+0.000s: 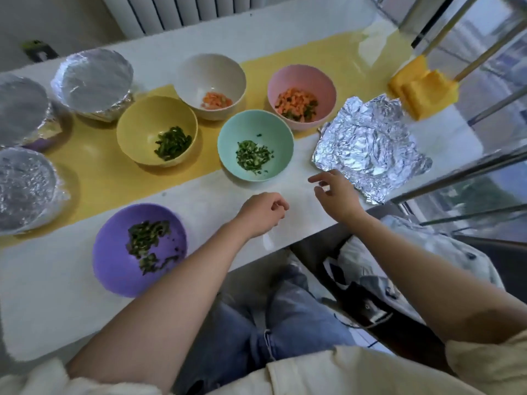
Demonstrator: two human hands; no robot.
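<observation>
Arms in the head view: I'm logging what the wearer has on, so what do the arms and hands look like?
Both forearms are bare. The left hand and right hand wear no gloves, and no watch, ring or bracelet shows. Pale cream sleeves, the left sleeve and right sleeve, end around the elbows.

You are facing a white worktop that is running away to your left, with a yellow runner lying along it. A ribbed white radiator is standing against the pale wall beyond its far edge. On your right, glass panes crossed by metal rails are letting daylight in, and it is glinting off the worktop's far corner
</observation>
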